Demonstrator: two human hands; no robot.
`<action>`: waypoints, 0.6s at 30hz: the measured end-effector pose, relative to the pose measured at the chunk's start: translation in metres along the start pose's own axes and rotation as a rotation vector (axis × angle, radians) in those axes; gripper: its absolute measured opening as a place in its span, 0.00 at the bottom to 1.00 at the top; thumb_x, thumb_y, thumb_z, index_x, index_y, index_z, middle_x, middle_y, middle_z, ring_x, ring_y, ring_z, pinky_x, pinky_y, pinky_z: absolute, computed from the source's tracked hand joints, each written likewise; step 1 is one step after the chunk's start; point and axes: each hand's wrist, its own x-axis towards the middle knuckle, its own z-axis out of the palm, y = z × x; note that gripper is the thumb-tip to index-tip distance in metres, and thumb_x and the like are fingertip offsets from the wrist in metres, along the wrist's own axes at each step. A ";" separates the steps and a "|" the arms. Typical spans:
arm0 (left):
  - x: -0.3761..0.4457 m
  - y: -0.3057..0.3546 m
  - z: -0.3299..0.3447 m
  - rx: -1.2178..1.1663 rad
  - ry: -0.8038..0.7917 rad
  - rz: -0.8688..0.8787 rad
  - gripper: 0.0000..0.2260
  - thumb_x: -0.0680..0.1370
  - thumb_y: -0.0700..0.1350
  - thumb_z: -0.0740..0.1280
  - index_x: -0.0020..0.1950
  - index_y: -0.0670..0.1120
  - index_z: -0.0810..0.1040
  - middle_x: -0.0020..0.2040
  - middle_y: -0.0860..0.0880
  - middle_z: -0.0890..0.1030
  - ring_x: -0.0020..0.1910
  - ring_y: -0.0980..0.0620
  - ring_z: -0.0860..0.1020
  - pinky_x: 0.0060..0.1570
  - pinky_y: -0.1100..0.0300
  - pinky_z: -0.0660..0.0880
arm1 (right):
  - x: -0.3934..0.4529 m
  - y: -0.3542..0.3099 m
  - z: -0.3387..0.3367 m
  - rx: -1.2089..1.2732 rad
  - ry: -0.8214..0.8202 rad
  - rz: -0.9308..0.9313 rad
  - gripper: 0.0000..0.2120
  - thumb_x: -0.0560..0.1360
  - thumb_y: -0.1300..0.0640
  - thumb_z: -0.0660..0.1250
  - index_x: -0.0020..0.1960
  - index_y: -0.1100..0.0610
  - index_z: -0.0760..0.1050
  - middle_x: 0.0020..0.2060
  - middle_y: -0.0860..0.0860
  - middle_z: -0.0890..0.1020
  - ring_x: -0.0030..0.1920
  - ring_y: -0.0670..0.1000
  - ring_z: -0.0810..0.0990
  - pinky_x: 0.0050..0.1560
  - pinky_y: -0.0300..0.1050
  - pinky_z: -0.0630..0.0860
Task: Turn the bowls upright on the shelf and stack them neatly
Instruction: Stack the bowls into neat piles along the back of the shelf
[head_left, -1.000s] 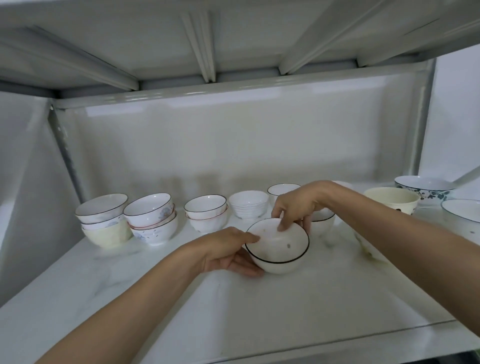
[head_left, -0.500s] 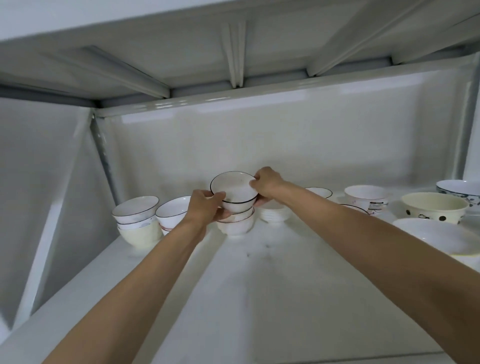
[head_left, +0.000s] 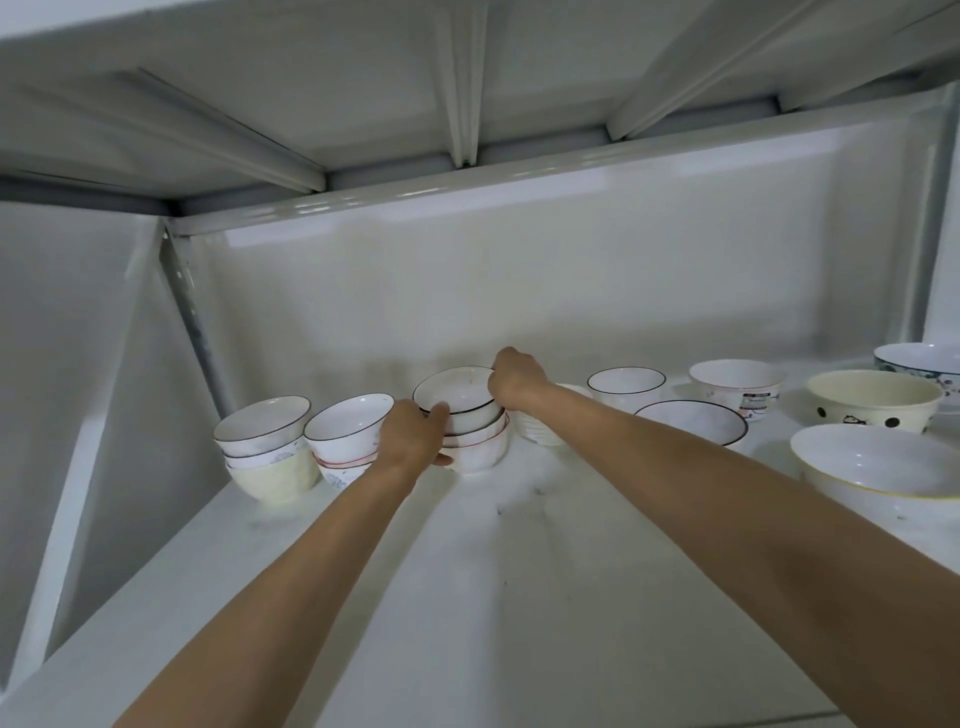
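At the back of the white shelf (head_left: 519, 597), near its middle, I see a black-rimmed bowl (head_left: 457, 397) sitting upright on top of a short stack of bowls (head_left: 480, 449). My left hand (head_left: 413, 439) curls around the near-left side of that top bowl, thumb up at the rim, fingers down along the stack. My right hand (head_left: 514, 382) pinches the bowl's far-right rim; its fingertips are hidden behind the knuckles. To the left stand two more stacks: one with a cream bowl at the bottom (head_left: 272, 452), and just beside it a red-banded stack (head_left: 348, 439). To the right, upright and apart, I count a ribbed bowl (head_left: 540, 434), a dark-rimmed wide bowl (head_left: 691, 423), a spotted cream bowl (head_left: 872, 400) and a large white bowl (head_left: 878, 467).
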 end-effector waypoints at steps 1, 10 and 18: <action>0.000 0.000 0.000 0.008 -0.002 -0.009 0.11 0.80 0.46 0.61 0.48 0.37 0.74 0.34 0.43 0.72 0.19 0.51 0.77 0.47 0.41 0.80 | 0.001 0.001 0.001 0.000 -0.004 -0.003 0.11 0.76 0.67 0.56 0.36 0.59 0.65 0.40 0.56 0.75 0.45 0.58 0.74 0.43 0.42 0.68; 0.002 -0.011 0.005 -0.079 -0.031 -0.077 0.10 0.82 0.43 0.60 0.49 0.36 0.72 0.34 0.43 0.71 0.30 0.49 0.72 0.24 0.57 0.78 | 0.003 0.003 0.008 -0.036 -0.013 -0.003 0.07 0.78 0.65 0.57 0.53 0.64 0.73 0.55 0.60 0.79 0.56 0.60 0.78 0.47 0.43 0.69; -0.015 -0.013 0.012 0.056 0.024 0.078 0.15 0.80 0.50 0.62 0.60 0.41 0.67 0.45 0.42 0.74 0.36 0.46 0.73 0.22 0.61 0.69 | 0.004 0.024 -0.020 -0.051 0.068 -0.018 0.14 0.76 0.61 0.58 0.32 0.57 0.61 0.31 0.52 0.70 0.39 0.57 0.72 0.39 0.42 0.66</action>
